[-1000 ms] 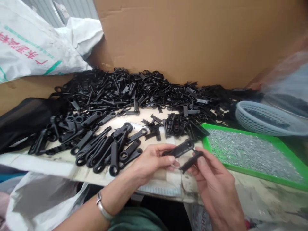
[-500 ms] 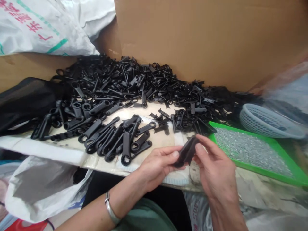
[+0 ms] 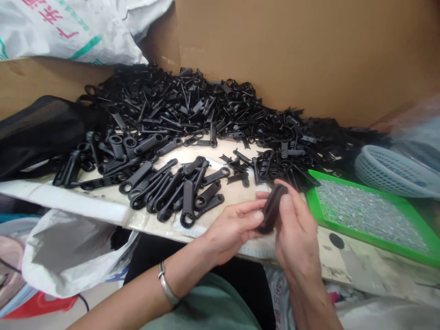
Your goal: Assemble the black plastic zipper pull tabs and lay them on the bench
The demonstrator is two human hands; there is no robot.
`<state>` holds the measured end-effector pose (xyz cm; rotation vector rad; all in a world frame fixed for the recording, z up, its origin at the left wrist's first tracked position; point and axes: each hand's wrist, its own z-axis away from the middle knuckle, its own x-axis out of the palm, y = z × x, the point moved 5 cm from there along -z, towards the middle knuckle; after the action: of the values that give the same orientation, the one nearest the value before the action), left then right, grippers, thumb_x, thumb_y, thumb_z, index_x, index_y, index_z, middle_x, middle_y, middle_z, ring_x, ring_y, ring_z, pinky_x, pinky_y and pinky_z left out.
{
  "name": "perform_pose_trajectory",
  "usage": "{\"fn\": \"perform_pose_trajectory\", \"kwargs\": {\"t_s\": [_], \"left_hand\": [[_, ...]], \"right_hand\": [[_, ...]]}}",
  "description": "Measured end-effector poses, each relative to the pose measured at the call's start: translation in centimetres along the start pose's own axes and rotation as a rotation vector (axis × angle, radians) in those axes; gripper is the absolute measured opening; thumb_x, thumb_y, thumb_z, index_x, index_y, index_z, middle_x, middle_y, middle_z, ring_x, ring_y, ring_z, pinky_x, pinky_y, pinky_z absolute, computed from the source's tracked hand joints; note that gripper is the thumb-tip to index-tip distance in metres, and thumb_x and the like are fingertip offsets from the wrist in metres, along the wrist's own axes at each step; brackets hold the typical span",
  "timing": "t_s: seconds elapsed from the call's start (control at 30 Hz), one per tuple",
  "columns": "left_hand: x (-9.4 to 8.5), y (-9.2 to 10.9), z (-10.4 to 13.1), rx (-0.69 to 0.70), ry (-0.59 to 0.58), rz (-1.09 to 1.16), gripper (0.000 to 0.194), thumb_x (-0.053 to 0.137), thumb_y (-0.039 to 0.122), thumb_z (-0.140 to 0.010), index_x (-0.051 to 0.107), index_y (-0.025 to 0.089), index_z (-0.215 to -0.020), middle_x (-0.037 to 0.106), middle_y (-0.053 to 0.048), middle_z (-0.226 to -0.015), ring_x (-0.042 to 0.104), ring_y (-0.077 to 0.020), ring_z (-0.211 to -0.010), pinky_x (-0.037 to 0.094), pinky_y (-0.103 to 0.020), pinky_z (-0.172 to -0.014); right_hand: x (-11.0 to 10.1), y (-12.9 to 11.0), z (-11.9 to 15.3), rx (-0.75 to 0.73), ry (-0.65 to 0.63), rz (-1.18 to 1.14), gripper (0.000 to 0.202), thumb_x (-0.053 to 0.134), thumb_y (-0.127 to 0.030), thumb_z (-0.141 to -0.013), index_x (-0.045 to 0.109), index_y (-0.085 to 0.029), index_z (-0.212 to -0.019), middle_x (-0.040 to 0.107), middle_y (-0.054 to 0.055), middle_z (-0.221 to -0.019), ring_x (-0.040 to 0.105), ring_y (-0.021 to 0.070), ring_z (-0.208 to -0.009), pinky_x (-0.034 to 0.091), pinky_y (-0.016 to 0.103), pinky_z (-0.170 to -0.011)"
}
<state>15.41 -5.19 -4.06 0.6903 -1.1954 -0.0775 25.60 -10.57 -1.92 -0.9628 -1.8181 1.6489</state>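
Note:
Between both hands, over the front edge of the table, is a black plastic part, long and narrow with a rounded end. My left hand grips its lower left end between thumb and fingers. On its right side, my right hand pinches it, with fingers behind it partly hidden. To the left of the hands lie several black ring-ended plastic handles. A group of smaller black pieces lies just beyond the hands.
A large heap of black plastic parts lies against the cardboard wall. At right stand a green tray of small metal pins and a pale blue basket. A white sack hangs open below the table's left edge.
The black part has been turned more upright, its outline now narrower and rounder. My right hand has shifted closer to my left hand. The whole view has moved slightly.

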Motion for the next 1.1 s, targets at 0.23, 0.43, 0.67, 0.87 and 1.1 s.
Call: {"fn": "perform_pose_trajectory", "kwargs": {"t_s": [0.23, 0.43, 0.67, 0.87, 1.1], "left_hand": [[1.0, 0.6, 0.2, 0.182, -0.013, -0.18, 0.041, 0.075, 0.029, -0.085, 0.069, 0.019, -0.124, 0.071, -0.009, -0.107, 0.062, -0.0139, -0.095, 0.046, -0.024, -0.089], [1.2, 1.7, 0.3, 0.258, 0.091, -0.401, 0.034, 0.07, 0.032, -0.087, 0.073, 0.014, -0.115, 0.07, -0.007, -0.092, 0.059, -0.0144, -0.079, 0.047, -0.027, -0.08], [0.6, 1.8, 0.7, 0.32, 0.192, -0.726, 0.028, 0.056, 0.026, -0.091, 0.072, 0.013, -0.111, 0.058, -0.001, -0.071, 0.05, -0.013, -0.067, 0.042, -0.024, -0.066], [-0.5, 1.5, 0.8, 0.288, 0.194, -0.835, 0.02, 0.051, 0.019, -0.091, 0.07, 0.014, -0.097, 0.06, 0.0, -0.076, 0.053, -0.0126, -0.069, 0.044, -0.025, -0.068], [0.6, 3.6, 3.6, 0.441, 0.206, -1.546, 0.033, 0.041, 0.012, -0.094, 0.059, 0.016, -0.121, 0.069, -0.007, -0.098, 0.062, -0.0198, -0.087, 0.047, -0.032, -0.081]], "right_hand": [[0.3, 0.0, 0.1, -0.043, 0.04, 0.123, 0.041, 0.053, -0.047, -0.096, 0.068, -0.021, -0.124, 0.072, 0.01, -0.119, 0.064, 0.0259, -0.113, 0.045, 0.045, -0.102], [0.3, 0.1, -0.1, 0.039, -0.102, -0.049, 0.046, 0.062, -0.048, -0.09, 0.064, -0.023, -0.129, 0.072, 0.011, -0.119, 0.067, 0.0257, -0.103, 0.055, 0.039, -0.085], [0.4, 0.0, -0.1, 0.061, -0.135, -0.069, 0.034, 0.067, -0.046, -0.088, 0.071, -0.023, -0.114, 0.075, 0.009, -0.111, 0.071, 0.0221, -0.089, 0.056, 0.032, -0.073], [0.3, 0.9, 0.0, -0.013, -0.042, 0.225, 0.033, 0.063, -0.048, -0.09, 0.076, -0.022, -0.106, 0.077, 0.006, -0.11, 0.072, 0.0233, -0.094, 0.056, 0.031, -0.079], [1.3, -1.5, -4.3, -0.329, -0.332, 0.646, 0.037, 0.047, -0.043, -0.097, 0.076, -0.021, -0.101, 0.076, 0.005, -0.086, 0.071, 0.0216, -0.075, 0.053, 0.033, -0.071]]}}
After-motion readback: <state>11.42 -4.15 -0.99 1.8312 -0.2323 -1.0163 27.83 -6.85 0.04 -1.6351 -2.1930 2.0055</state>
